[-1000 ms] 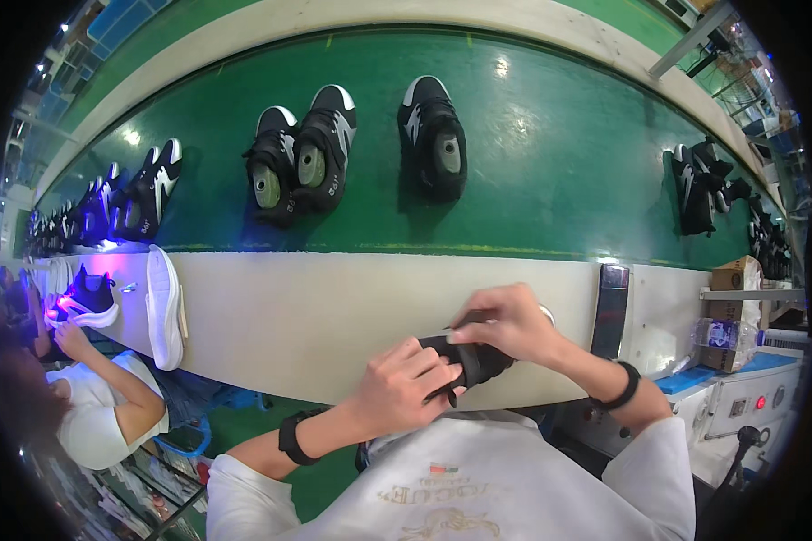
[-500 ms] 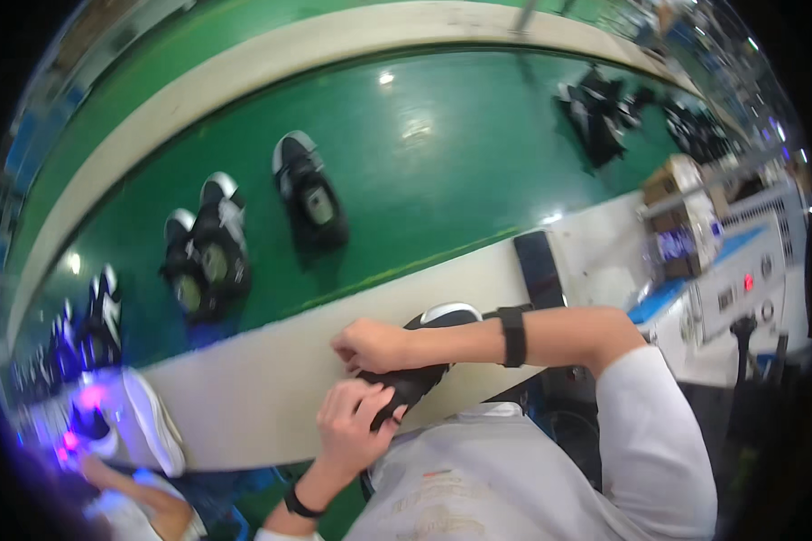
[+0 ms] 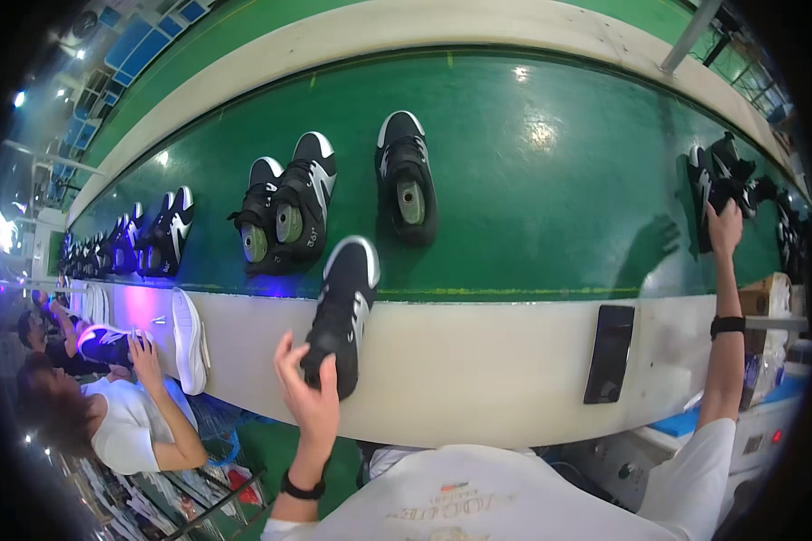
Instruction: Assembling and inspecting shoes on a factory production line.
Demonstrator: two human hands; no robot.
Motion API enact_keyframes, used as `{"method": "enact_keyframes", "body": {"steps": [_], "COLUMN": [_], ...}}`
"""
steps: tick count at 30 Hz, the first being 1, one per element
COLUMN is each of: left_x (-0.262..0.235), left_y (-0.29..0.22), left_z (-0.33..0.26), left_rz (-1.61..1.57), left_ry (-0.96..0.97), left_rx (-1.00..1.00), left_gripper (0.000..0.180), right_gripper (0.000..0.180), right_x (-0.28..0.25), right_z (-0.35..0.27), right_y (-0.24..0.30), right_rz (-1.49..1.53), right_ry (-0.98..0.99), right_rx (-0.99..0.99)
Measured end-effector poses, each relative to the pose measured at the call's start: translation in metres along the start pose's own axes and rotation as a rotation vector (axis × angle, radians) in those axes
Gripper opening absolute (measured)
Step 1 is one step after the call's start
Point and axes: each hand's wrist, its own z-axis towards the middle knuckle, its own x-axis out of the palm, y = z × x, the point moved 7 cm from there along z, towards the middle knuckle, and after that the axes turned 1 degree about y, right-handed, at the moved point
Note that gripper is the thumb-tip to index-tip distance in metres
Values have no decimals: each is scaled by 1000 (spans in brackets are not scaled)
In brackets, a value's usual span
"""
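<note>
My left hand (image 3: 310,392) grips the heel end of a black sneaker (image 3: 339,316) with a white toe cap and white side marking. The sneaker's toe points away from me, across the edge of the pale worktop. My right arm reaches far out to the right. There, the fingers of my right hand (image 3: 724,225) close on a black-and-white shoe (image 3: 702,194) on the green belt; their tips are partly hidden. More dark shoe parts (image 3: 733,160) lie beside that shoe.
On the green belt (image 3: 514,180) stand a single sneaker (image 3: 407,176) and a pair (image 3: 289,203), with several more farther left. A black phone (image 3: 610,353) lies on the worktop (image 3: 478,361). A white sole (image 3: 188,343) and a co-worker (image 3: 140,415) are at left, a control box (image 3: 762,439) at right.
My hands have moved apart: the left now holds the sneaker by its heel, toe away from me, while the right has gone far right to another shoe. The view has turned.
</note>
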Motion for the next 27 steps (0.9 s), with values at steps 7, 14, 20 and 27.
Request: {"method": "enact_keyframes", "body": {"steps": [7,14,20,27], "left_x": [88,145,136,133], "left_y": [-10,0,14,31], "left_z": [140,150,153,155], "left_rz": [103,106,141,68], "left_ry": [116,82,44,102], "left_rx": [-116,73,65,135], "left_gripper": [41,40,41,53], "right_gripper": [80,63,89,70], "right_x": [59,59,45,-8], "right_z": [17,3,-13,-93], "right_y": [-68,-57,-30,80], "right_rz": [30,941,421,638], "right_ry": [365,553,474,540], "right_rx": [367,261,258,318]}}
